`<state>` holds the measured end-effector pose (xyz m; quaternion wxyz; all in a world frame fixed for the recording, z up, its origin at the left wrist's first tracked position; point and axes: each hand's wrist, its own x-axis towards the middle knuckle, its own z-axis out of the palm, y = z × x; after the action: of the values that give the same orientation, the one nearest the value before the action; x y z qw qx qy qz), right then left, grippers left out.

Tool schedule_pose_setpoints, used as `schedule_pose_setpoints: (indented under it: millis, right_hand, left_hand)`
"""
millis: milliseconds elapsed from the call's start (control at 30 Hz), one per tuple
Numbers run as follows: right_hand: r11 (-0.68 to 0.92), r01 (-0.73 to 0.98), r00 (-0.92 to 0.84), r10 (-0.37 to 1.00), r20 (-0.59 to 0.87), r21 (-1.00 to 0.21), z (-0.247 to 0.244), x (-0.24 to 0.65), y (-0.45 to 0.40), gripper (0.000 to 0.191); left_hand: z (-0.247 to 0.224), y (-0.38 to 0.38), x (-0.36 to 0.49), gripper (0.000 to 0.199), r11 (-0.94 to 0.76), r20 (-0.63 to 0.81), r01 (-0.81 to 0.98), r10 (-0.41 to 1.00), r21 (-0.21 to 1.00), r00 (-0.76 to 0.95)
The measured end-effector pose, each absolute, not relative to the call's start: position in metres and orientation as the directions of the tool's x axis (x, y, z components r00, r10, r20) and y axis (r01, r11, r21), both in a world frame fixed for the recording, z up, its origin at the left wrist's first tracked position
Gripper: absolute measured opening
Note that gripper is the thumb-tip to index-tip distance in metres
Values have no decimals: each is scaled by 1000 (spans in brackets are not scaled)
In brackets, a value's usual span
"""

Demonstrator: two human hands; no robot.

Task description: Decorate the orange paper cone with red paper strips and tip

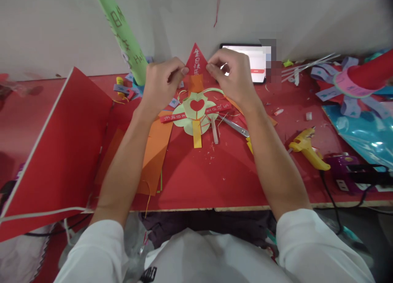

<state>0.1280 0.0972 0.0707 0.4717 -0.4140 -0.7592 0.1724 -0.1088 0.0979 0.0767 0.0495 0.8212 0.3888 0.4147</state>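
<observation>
Between my two hands a red paper triangle with white writing stands point up. My left hand pinches its left corner, and my right hand pinches the right one. Just below it is an orange paper piece. Nearer to me lies a pale green paper flower with a red heart at its centre. A red strip with writing reaches out to its left, and a yellow strip points towards me. Scissors lie to the flower's right, partly hidden by my right arm.
Orange sheets lie under my left forearm, beside an upright red board. A green paper tube rises at the back left. Behind my right hand is a tablet. A yellow glue gun with a cable lies on the right.
</observation>
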Motion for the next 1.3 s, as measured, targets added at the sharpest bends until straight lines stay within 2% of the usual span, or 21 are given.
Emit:
schedule_pose_setpoints:
  millis: [367, 600, 767, 967, 1133, 1300]
  right_hand:
    - [584, 487, -197, 798, 570, -649, 67, 127, 101, 37]
    - [586, 508, -207, 795, 571, -632, 72, 127, 96, 31]
    - [526, 507, -187, 840, 509, -682, 75, 127, 94, 33]
    - [517, 489, -176, 847, 501, -702, 75, 124, 93, 34]
    - [532, 494, -181, 837, 517, -688, 77, 123, 90, 40]
    - [559, 492, -201, 819, 537, -668, 75, 124, 91, 35]
  left_hand:
    - [76, 100, -110, 27, -696, 649, 602, 672, 391, 356]
    - [77, 103, -112, 29, -700, 638, 601, 673, 386, 373]
    - [79, 97, -107, 22, -663, 598, 617, 717, 424, 359]
    - [76, 94, -96, 25, -655, 625, 603, 718, 456, 306]
    - [75, 94, -95, 29, -661, 635, 597, 711, 455, 303]
    - [79, 88, -95, 26, -678, 641, 569, 702, 466, 311]
